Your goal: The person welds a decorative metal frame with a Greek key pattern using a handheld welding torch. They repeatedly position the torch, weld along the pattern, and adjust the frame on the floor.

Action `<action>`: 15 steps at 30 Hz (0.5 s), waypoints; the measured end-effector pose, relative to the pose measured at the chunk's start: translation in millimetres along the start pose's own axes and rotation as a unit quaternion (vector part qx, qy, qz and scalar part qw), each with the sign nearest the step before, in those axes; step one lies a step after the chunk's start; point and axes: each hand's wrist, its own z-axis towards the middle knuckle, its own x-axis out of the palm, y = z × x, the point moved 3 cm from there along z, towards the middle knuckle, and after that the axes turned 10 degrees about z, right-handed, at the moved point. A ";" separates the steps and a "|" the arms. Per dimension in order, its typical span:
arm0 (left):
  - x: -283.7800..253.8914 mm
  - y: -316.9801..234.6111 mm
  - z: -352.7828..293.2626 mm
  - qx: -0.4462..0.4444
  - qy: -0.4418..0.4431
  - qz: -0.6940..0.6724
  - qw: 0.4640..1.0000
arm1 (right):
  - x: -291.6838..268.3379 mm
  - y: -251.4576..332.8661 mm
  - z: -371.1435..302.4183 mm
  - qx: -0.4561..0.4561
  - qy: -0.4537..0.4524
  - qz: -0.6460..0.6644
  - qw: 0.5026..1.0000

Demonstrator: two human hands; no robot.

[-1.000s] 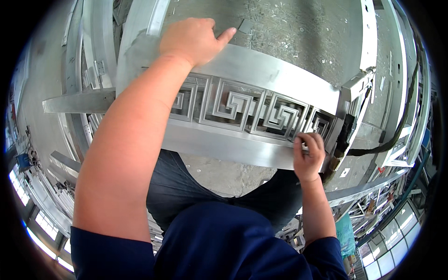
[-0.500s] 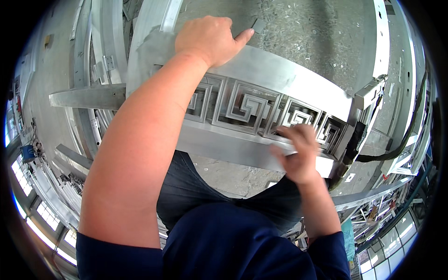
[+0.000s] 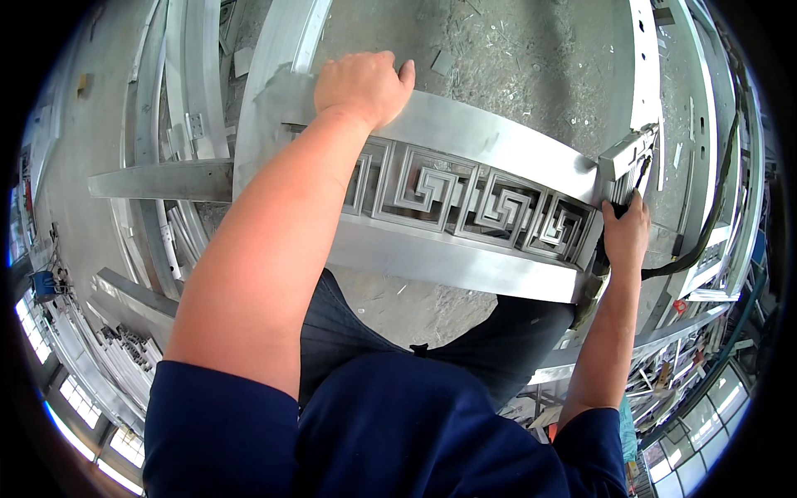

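Left hand (image 3: pixel 361 87) atop frame (image 3: pixel 448 259), grip unclear; right hand's (image 3: pixel 627 231) fingers closed around bar (image 3: pixel 628 156) at frame's right end; uneven pull could skew it.

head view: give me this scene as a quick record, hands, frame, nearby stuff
left hand: on the far rail of the metal frame, fingertips hidden
right hand: at the frame's right end, fingers against a black part; grip unclear
frame: silver, with square spiral fretwork between two rails
cable: dark, curving off to the right
floor: grey, scattered with small scraps
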 end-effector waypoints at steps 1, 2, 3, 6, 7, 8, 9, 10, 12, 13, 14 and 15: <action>-1.5 -0.8 -0.7 -0.001 0.000 -0.008 1.000 | 5.1 -7.0 0.8 0.008 0.015 0.001 1.000; -3.5 -2.0 -1.0 -0.002 0.000 -0.017 1.000 | 7.3 -10.0 5.1 -0.006 -0.006 -0.007 1.000; -1.9 -1.3 -2.6 -0.006 0.014 -0.019 1.000 | 7.7 -5.1 7.9 -0.011 0.001 0.015 1.000; -3.6 0.6 -1.6 -0.005 0.038 -0.028 0.999 | -1.0 7.8 20.6 -0.041 -0.004 0.075 0.996; -4.4 1.1 -2.3 -0.002 0.038 -0.031 0.999 | -4.7 2.9 21.8 -0.019 -0.005 0.066 0.998; -5.4 1.1 -2.9 0.001 0.038 -0.033 0.999 | -10.1 -0.8 21.0 0.003 -0.006 0.056 0.998; -6.8 1.4 -3.8 0.003 0.040 -0.038 0.998 | -15.9 -5.6 24.7 0.018 -0.007 0.048 0.999; -8.4 -1.4 -2.5 0.009 0.041 -0.046 0.998 | -15.0 -58.9 37.4 0.023 0.020 -0.045 0.999; -5.8 3.6 -4.1 -0.006 0.051 -0.049 0.997 | -58.1 -36.6 14.3 -0.011 -0.079 0.168 0.983; -5.7 1.6 -3.0 -0.004 0.055 -0.054 0.997 | -71.3 -62.6 12.0 -0.016 -0.070 0.218 0.973; -3.9 2.5 -3.4 -0.003 0.061 -0.057 0.996 | -88.0 -73.0 8.2 0.038 -0.071 0.273 0.959; -1.8 2.9 -2.8 -0.001 0.054 -0.055 0.997 | -106.0 -40.5 -4.1 -0.021 -0.073 0.401 0.913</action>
